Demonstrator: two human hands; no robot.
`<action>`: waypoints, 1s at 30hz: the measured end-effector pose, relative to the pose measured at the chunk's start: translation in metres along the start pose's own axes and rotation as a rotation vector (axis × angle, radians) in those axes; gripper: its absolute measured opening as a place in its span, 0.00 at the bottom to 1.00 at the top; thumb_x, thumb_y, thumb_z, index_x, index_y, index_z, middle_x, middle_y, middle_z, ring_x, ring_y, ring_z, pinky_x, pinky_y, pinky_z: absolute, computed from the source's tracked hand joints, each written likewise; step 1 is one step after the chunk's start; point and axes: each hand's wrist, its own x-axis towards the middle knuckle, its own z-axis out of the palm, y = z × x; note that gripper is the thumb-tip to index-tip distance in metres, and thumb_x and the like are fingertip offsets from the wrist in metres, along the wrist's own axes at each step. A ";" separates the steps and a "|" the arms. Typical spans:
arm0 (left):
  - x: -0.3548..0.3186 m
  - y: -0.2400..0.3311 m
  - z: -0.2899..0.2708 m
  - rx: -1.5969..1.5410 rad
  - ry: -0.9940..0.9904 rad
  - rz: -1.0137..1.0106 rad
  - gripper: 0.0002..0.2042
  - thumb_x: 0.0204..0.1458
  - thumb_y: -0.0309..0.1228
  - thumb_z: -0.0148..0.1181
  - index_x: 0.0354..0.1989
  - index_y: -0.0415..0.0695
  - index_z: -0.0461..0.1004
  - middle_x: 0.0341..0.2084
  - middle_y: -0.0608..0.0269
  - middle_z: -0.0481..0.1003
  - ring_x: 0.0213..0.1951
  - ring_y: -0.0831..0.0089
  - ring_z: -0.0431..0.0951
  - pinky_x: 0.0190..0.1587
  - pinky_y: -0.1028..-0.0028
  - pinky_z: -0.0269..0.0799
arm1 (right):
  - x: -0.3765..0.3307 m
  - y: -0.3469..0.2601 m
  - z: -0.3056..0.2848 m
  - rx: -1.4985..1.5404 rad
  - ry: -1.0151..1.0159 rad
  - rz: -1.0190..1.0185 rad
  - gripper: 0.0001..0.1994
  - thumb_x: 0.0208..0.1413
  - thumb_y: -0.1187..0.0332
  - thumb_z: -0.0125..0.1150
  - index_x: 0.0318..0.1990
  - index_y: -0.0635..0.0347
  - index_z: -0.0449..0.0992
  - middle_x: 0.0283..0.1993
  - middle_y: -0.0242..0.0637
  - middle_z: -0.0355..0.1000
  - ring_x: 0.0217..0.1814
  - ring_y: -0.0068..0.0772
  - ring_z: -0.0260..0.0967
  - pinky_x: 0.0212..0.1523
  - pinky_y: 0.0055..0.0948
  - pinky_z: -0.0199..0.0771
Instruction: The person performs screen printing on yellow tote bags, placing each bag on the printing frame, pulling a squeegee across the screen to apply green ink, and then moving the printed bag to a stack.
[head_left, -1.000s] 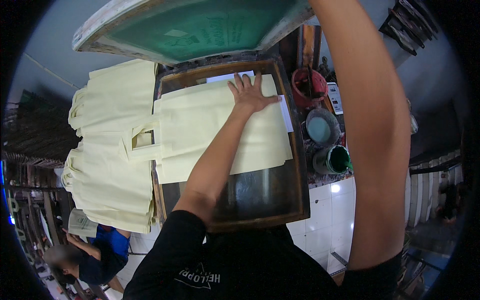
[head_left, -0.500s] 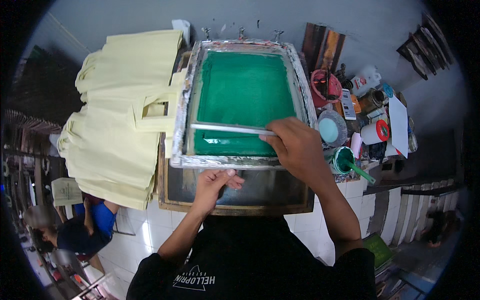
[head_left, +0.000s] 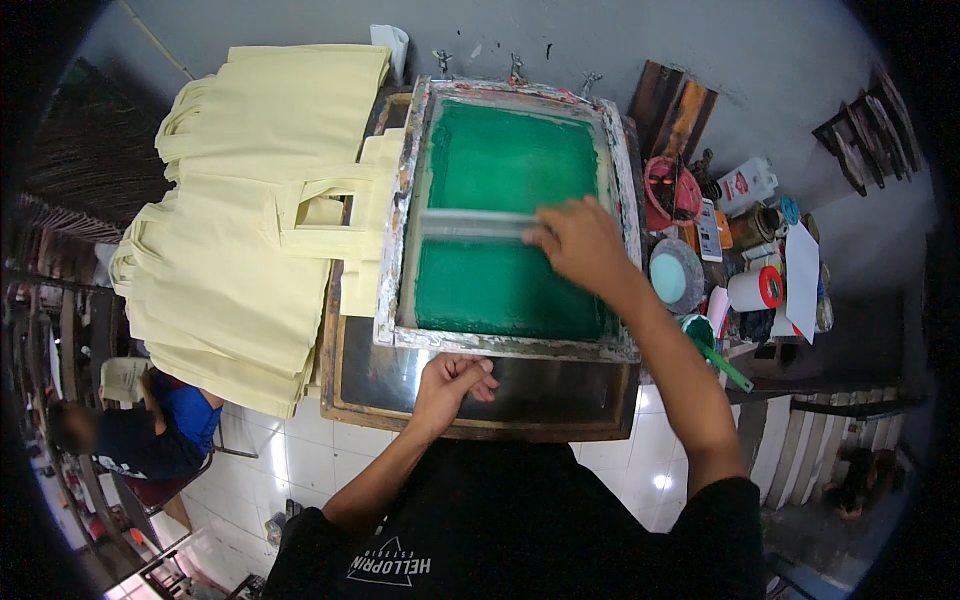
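A pale, straight squeegee [head_left: 470,222], motion-blurred, spans the green-inked mesh [head_left: 510,285] of a paint-crusted screen [head_left: 510,346], lying flat at upper centre; cream cloth [head_left: 360,288] juts past its left edge.

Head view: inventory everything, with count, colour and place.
Screen-printing frame: 1, whitish rim, green inside, centre.
Squeegee: 1, pale, inside frame.
Tote bags: stacked, uncountable, cream, left.
Printing board: 1, dark, brown-edged, under frame.
Clamps: 3, silvery, beyond frame's far edge.
Bucket: 1, red, right.
Phone: 1, white, beside bucket.
Bowl: 1, grey, right.
Jar: 1, white, red-lidded, right.
Ink pot: 1, green inside, right.
Other clutter: uncountable, mixed, right.
Co-worker: 1, dark top, lower left.
Left hand: 1, bare, at frame's near edge.
Right hand: 1, bare, fingers on squeegee.
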 end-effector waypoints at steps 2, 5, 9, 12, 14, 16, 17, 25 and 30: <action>-0.001 0.002 -0.001 0.016 -0.011 -0.025 0.12 0.61 0.32 0.62 0.37 0.31 0.77 0.27 0.49 0.81 0.24 0.69 0.81 0.32 0.73 0.77 | 0.040 0.033 0.008 -0.052 0.010 0.000 0.17 0.60 0.53 0.62 0.43 0.59 0.81 0.37 0.50 0.79 0.43 0.54 0.74 0.50 0.47 0.67; 0.002 0.003 -0.006 -0.029 -0.082 -0.077 0.12 0.62 0.31 0.61 0.41 0.31 0.77 0.29 0.49 0.81 0.28 0.66 0.83 0.34 0.70 0.80 | 0.099 0.088 0.009 -0.083 0.021 0.023 0.18 0.59 0.53 0.64 0.48 0.58 0.80 0.37 0.52 0.79 0.46 0.55 0.76 0.55 0.49 0.69; -0.003 0.026 -0.009 -0.319 -0.128 -0.257 0.17 0.64 0.35 0.56 0.52 0.31 0.74 0.42 0.41 0.81 0.41 0.57 0.85 0.45 0.66 0.82 | 0.157 0.116 -0.011 0.207 -0.215 0.217 0.22 0.54 0.54 0.71 0.52 0.55 0.82 0.44 0.53 0.80 0.48 0.56 0.78 0.54 0.46 0.73; -0.006 0.028 -0.018 -0.412 -0.257 -0.342 0.20 0.66 0.37 0.53 0.57 0.31 0.72 0.47 0.37 0.80 0.46 0.55 0.84 0.48 0.65 0.82 | 0.167 0.111 -0.024 0.168 -0.204 0.252 0.23 0.51 0.56 0.73 0.53 0.56 0.83 0.45 0.54 0.80 0.48 0.57 0.78 0.52 0.44 0.76; -0.002 0.038 -0.026 -0.309 -0.445 -0.372 0.21 0.66 0.38 0.53 0.57 0.31 0.72 0.47 0.38 0.80 0.46 0.55 0.84 0.48 0.65 0.82 | 0.169 0.117 -0.024 0.073 -0.218 0.254 0.25 0.52 0.49 0.71 0.51 0.56 0.83 0.42 0.52 0.81 0.46 0.55 0.79 0.51 0.46 0.77; 0.018 0.072 -0.019 -0.088 -0.468 -0.240 0.17 0.66 0.37 0.55 0.55 0.35 0.75 0.43 0.46 0.82 0.42 0.61 0.85 0.45 0.68 0.81 | 0.163 0.121 -0.014 -0.048 -0.169 0.320 0.27 0.53 0.43 0.68 0.51 0.55 0.83 0.42 0.51 0.81 0.45 0.53 0.80 0.50 0.47 0.77; 0.031 0.095 -0.014 0.029 -0.434 -0.118 0.16 0.66 0.36 0.56 0.53 0.36 0.75 0.42 0.48 0.82 0.41 0.63 0.85 0.44 0.69 0.81 | 0.160 0.115 -0.006 -0.127 -0.111 0.326 0.29 0.53 0.40 0.65 0.50 0.56 0.83 0.42 0.50 0.81 0.45 0.52 0.80 0.49 0.48 0.78; 0.224 0.222 -0.016 1.159 0.367 1.394 0.15 0.55 0.34 0.65 0.48 0.42 0.80 0.40 0.51 0.82 0.41 0.48 0.82 0.48 0.55 0.76 | 0.121 0.082 0.035 -0.302 0.322 0.166 0.33 0.53 0.32 0.60 0.36 0.61 0.79 0.36 0.47 0.80 0.40 0.52 0.79 0.39 0.50 0.78; 0.232 0.231 -0.016 1.294 0.177 0.724 0.15 0.50 0.41 0.71 0.40 0.44 0.84 0.31 0.49 0.82 0.35 0.52 0.82 0.41 0.60 0.75 | 0.097 0.071 0.032 -0.283 0.270 0.194 0.31 0.52 0.34 0.63 0.32 0.60 0.78 0.33 0.44 0.79 0.36 0.51 0.79 0.36 0.48 0.77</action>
